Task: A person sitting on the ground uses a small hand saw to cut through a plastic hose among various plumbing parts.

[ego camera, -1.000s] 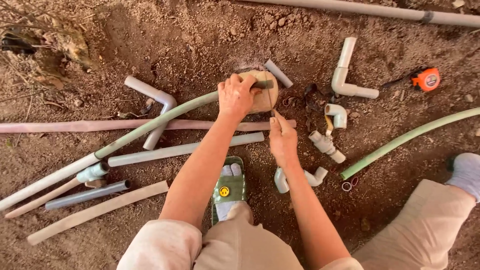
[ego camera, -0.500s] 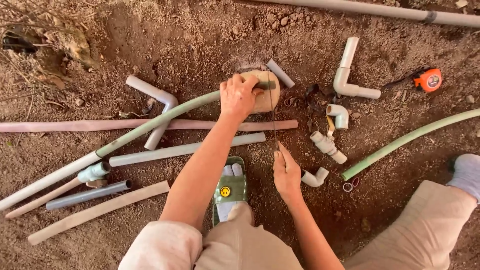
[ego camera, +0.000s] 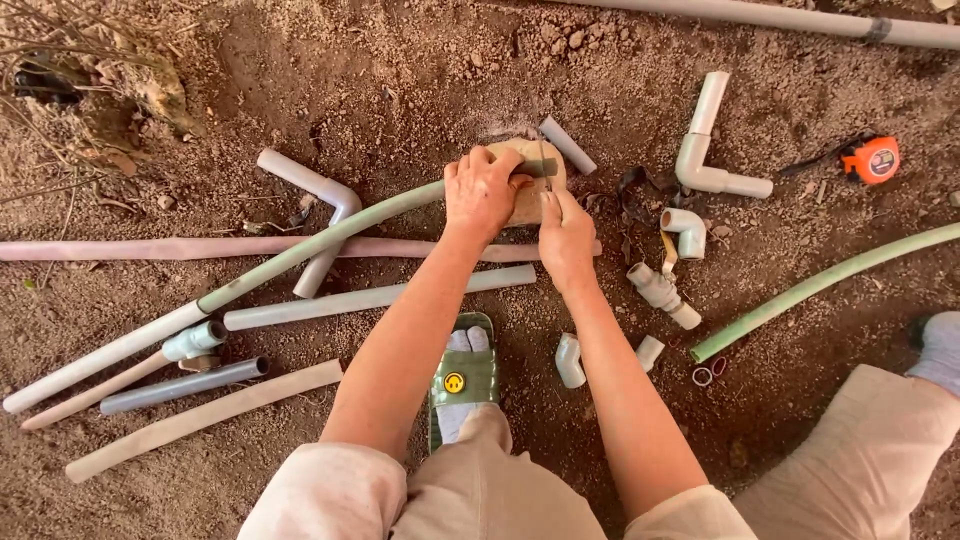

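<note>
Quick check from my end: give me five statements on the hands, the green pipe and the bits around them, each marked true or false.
1. The left hand presses the green pipe onto a tan block. True.
2. The right hand rests on the tape measure. False: it is at the block beside the left hand; the tape measure lies far to the right, untouched.
3. A pink pipe lies on the dirt, passing under the green pipe. True.
4. The sandal is red. False: it is green with a round yellow badge.
5. A loose grey elbow lies on the dirt near the right forearm. True.
</note>
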